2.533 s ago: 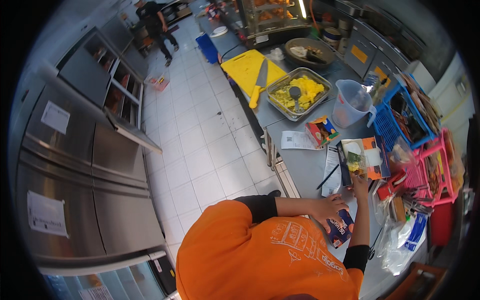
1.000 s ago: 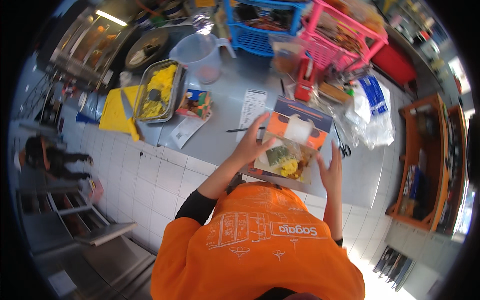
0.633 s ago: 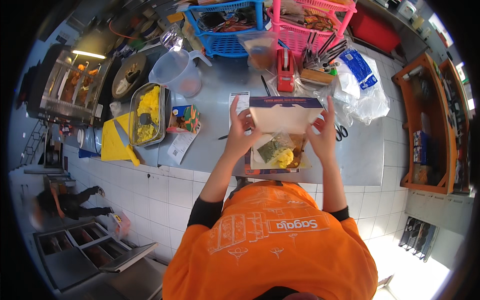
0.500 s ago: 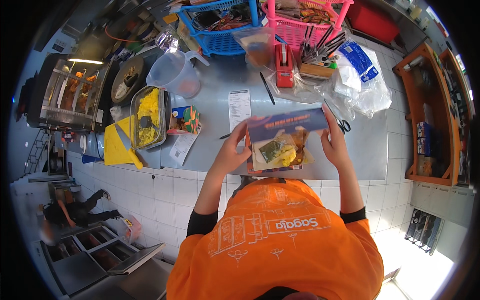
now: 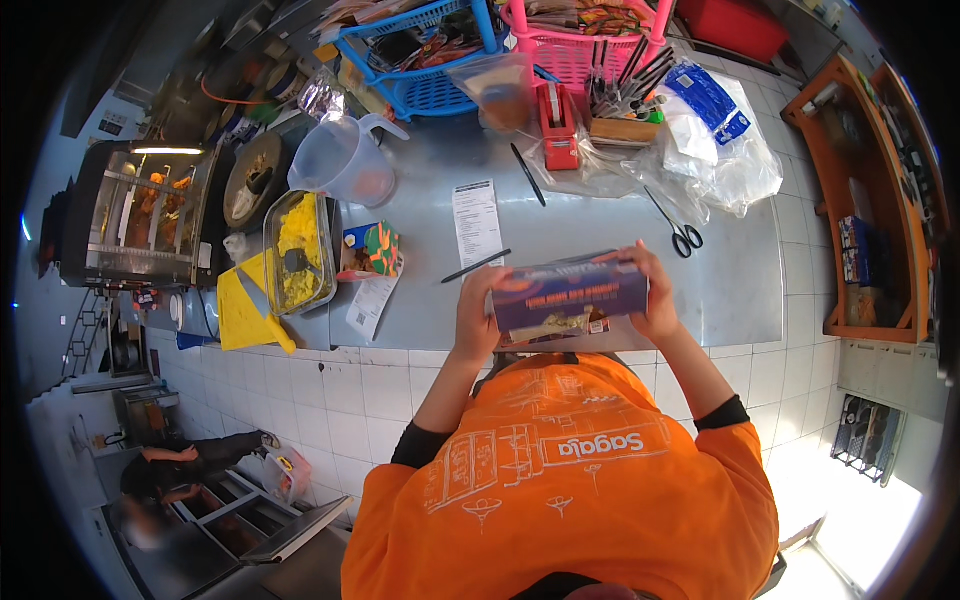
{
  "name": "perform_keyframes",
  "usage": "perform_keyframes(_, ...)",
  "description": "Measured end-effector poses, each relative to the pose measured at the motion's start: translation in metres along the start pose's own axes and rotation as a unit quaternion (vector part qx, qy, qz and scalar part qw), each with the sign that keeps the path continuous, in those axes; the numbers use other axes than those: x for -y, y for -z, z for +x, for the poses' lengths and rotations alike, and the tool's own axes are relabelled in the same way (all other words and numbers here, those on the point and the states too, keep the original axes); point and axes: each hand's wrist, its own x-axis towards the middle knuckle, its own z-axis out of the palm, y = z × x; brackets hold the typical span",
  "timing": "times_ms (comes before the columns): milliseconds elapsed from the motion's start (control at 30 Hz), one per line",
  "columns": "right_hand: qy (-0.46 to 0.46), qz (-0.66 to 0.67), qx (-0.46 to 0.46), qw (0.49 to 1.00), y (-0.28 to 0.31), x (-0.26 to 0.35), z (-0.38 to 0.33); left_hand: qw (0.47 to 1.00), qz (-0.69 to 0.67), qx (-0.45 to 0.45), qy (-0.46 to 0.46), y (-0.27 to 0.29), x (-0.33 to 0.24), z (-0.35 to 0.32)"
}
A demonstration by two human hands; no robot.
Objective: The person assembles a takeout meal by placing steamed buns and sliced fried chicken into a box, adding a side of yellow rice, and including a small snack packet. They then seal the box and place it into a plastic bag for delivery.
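Observation:
A dark blue cardboard food box (image 5: pixel 572 296) with orange print is between my two hands at the front edge of the metal table. My left hand (image 5: pixel 478 318) grips its left side, and my right hand (image 5: pixel 654 298) holds the right side with fingers up by the top corner. The lid is tilted down over most of the box. Through the gap at the near side, a bit of the food (image 5: pixel 560 324) shows; the rest is hidden. Just beyond my left hand lie a black pen (image 5: pixel 476 267) and a printed receipt (image 5: pixel 478 222).
Scissors (image 5: pixel 686 240) lie to the right. A glass dish of yellow food (image 5: pixel 325 285), a small food box (image 5: pixel 385 250), a knife (image 5: pixel 262 308) and a measuring jug (image 5: pixel 345 160) stand left. Behind are blue (image 5: pixel 430 92) and pink baskets (image 5: pixel 560 60). A person (image 5: pixel 165 480) is at lower left.
The lid has come down over the food, which was in plain view before. Both my hands have shifted lower on the box. The person at lower left has moved.

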Motion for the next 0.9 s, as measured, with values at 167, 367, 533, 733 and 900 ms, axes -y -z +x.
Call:
perform_keyframes(167,-0.172,-0.059,-0.077,0.98,-0.009,0.011,0.045,0.988,-0.059,-0.077,0.123,-0.015,-0.007,0.038)
perform_keyframes(367,-0.109,-0.138,-0.063,0.982,0.004,0.004,0.043,0.994,-0.011,-0.038,0.103,-0.006,0.002,0.037)
perform_keyframes(533,0.015,-0.062,0.008,0.998,0.009,0.001,0.013,0.997,-0.018,0.054,-0.059,0.02,0.015,0.011)
perform_keyframes(733,0.056,-0.041,0.077,0.995,0.017,0.007,-0.019,0.978,0.039,0.171,-0.11,0.031,0.013,-0.012)
perform_keyframes(900,-0.063,0.012,0.06,0.996,-0.002,-0.011,-0.009,0.995,-0.036,0.071,-0.055,0.007,0.016,0.001)
